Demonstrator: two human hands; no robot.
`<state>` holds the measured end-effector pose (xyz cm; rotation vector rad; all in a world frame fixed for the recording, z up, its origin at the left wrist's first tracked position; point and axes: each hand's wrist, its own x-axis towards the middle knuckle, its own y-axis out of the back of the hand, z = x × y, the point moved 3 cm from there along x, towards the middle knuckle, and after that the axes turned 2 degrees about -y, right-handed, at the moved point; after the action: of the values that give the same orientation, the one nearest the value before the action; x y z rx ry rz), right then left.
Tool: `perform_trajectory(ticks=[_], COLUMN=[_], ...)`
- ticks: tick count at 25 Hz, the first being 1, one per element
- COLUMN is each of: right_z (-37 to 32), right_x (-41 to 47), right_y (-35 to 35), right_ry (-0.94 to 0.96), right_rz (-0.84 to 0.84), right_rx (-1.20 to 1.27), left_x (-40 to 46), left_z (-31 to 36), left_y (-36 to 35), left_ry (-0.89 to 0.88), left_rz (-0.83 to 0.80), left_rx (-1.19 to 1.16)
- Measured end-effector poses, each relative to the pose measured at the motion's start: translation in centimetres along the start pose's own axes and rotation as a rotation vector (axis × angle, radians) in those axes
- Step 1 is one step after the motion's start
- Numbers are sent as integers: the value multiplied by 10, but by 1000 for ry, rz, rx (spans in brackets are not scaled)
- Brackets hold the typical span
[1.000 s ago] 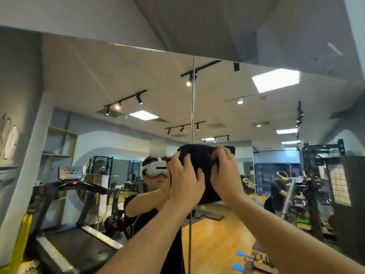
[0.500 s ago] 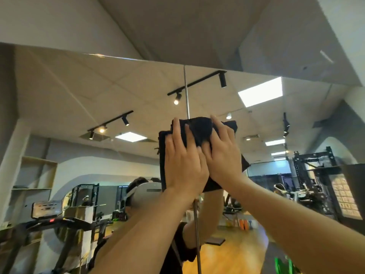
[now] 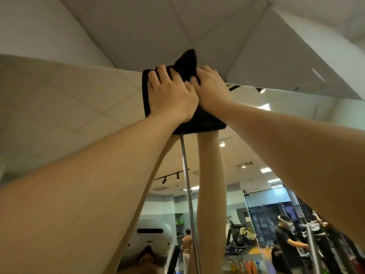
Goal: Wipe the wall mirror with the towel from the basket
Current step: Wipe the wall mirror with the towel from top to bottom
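Observation:
A black towel [image 3: 199, 120] lies flat against the wall mirror [image 3: 69, 107], right at the mirror's top edge, over the vertical seam between two panes. Both arms reach high up. My left hand [image 3: 170, 94] presses on the towel's left half with fingers spread and nearly straight. My right hand [image 3: 211, 88] presses beside it on the right, fingers touching the left hand's. One towel corner sticks up past the top edge, onto the wall above. The basket is out of view.
The metal seam strip [image 3: 187, 186] runs down the mirror below the towel. Reflected in the mirror are my raised arms, a headset, ceiling lights, gym machines and other people. The sloped white ceiling [image 3: 177, 22] sits just above the mirror's top edge.
Both hands slid the towel upward along the seam, from mid-height to the mirror's top edge. The view tilted up with them, and a towel corner now pokes above the mirror.

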<state>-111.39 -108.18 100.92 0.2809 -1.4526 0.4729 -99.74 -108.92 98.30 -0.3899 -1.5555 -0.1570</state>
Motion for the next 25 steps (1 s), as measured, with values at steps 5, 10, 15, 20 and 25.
perform_trajectory(ticks=[5, 10, 15, 20, 25], right_z=[28, 63, 121, 196, 273], right_x=[11, 13, 6, 4, -6], right_y=[8, 24, 50, 82, 116], right_ry=[-9, -14, -18, -27, -19], right_rz=[37, 67, 71, 95, 106], right_rx=[40, 64, 75, 76, 86], left_x=[11, 11, 8, 7, -1], left_z=[26, 63, 121, 196, 273], left_y=[-14, -27, -51, -83, -118], left_ry=[29, 48, 23, 18, 24], left_rz=[7, -8, 1, -5, 6], left_rx=[28, 58, 69, 72, 49])
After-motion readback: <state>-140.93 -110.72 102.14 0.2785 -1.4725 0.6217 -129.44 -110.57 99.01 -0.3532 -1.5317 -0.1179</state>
